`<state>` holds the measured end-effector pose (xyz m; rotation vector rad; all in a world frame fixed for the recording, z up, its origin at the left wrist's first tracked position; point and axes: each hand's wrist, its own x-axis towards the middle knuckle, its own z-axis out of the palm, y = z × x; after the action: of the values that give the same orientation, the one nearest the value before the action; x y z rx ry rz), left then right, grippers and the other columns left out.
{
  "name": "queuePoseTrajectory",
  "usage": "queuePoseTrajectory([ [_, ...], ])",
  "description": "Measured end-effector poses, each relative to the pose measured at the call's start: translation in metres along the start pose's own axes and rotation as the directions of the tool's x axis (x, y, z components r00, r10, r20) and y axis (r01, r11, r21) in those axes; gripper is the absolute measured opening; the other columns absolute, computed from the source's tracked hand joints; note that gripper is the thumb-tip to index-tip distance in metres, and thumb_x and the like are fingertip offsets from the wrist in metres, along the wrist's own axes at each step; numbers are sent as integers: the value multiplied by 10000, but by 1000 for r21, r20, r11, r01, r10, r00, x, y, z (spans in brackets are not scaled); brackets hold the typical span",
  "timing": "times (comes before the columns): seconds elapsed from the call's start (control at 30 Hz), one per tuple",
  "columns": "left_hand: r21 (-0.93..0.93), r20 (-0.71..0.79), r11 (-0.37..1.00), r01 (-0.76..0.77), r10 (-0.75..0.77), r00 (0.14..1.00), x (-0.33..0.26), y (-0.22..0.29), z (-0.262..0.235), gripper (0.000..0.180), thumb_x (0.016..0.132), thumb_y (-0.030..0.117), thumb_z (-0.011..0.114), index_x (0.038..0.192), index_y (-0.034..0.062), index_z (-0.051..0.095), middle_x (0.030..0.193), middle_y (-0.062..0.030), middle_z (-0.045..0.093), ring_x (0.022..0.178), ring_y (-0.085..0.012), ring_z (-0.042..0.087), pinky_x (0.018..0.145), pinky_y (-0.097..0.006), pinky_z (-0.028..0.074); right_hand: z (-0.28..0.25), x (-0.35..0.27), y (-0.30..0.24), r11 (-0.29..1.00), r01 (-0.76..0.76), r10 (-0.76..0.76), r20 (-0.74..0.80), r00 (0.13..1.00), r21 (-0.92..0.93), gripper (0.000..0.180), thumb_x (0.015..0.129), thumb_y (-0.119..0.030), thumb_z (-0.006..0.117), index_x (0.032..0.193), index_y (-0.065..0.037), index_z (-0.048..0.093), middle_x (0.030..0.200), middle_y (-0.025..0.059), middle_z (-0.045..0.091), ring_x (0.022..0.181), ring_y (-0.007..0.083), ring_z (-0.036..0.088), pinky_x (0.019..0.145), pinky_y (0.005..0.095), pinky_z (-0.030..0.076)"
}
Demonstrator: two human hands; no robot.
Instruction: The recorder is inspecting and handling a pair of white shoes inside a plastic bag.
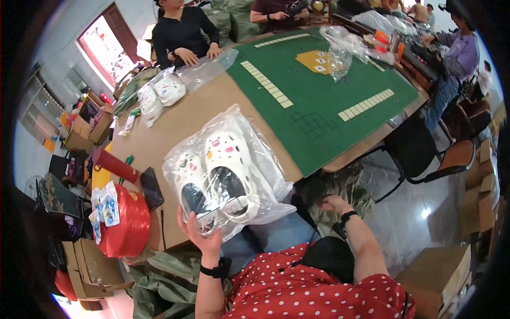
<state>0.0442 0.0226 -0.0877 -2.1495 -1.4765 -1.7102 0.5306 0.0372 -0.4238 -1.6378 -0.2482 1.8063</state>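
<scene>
A clear plastic bag [265, 159] at the near edge of the table holds a pair of white clogs [229, 151] with dark insoles and small coloured charms. At the bag's near left end, by the heels, my left hand [204, 239] grips it, thumb and fingers around the plastic. My right hand [334, 205] is off the table to the right, over a dull green sack [348, 194] beside my lap. Its fingers are curled, and anything in them is too small or hidden to make out.
Left of the bag lie a dark phone [152, 188], a dark red cylinder [116, 165] and a big roll of red plastic twine [130, 226]. Another bagged pair of white clogs [159, 95] lies before a person in black. A green mat [297, 106] with tiles covers the right side.
</scene>
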Motion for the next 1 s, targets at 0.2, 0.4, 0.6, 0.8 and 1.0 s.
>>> queuePoseTrajectory([
  [0.2, 105, 50, 994, 42, -47, 998, -8, -5, -3, 767, 857, 518, 680, 1443, 102, 413, 1560, -236, 315, 1438, -417, 321, 1158, -576, 253, 18, 101, 41, 916, 262, -240, 109, 965, -304, 230, 977, -180, 570, 1090, -25, 697, 997, 111, 727, 904, 260, 697, 789, 365, 571],
  [0.4, 148, 70, 986, 82, -93, 993, -6, 4, 1, 825, 849, 613, 679, 1439, 125, 372, 1539, -295, 294, 1429, -463, 305, 1139, -599, 283, 56, 152, 82, 719, 263, -320, 30, 947, -643, 272, 981, -233, 580, 1112, -29, 701, 1046, 119, 726, 927, 265, 688, 806, 365, 553],
  [0.6, 230, 129, 973, 35, -66, 989, -10, 6, -12, 877, 909, 685, 538, 1494, 71, 318, 1580, -245, 286, 1460, -440, 282, 1175, -598, 228, -42, 133, 179, 374, 178, -455, -13, 890, -910, 317, 985, -286, 590, 1135, -32, 706, 1094, 127, 726, 949, 270, 679, 824, 364, 535],
  [0.8, 405, 157, 910, 86, -162, 974, -9, 12, -13, 929, 869, 719, 578, 1489, 89, 293, 1573, -276, 254, 1462, -434, 265, 1172, -613, 218, 21, 61, 157, 250, 127, -421, 10, 907, -960, 343, 985, -316, 598, 1146, -34, 708, 1114, 130, 726, 958, 272, 674, 832, 363, 525],
  [1.0, 306, 146, 945, 118, -169, 975, -5, 18, -11, 897, 872, 739, 552, 1492, 154, 273, 1599, -260, 182, 1470, -443, 242, 1172, -624, 218, 39, 47, 160, 325, 161, -336, 45, 941, -932, 352, 980, -326, 606, 1145, -33, 708, 1102, 128, 727, 950, 268, 674, 832, 361, 525],
])
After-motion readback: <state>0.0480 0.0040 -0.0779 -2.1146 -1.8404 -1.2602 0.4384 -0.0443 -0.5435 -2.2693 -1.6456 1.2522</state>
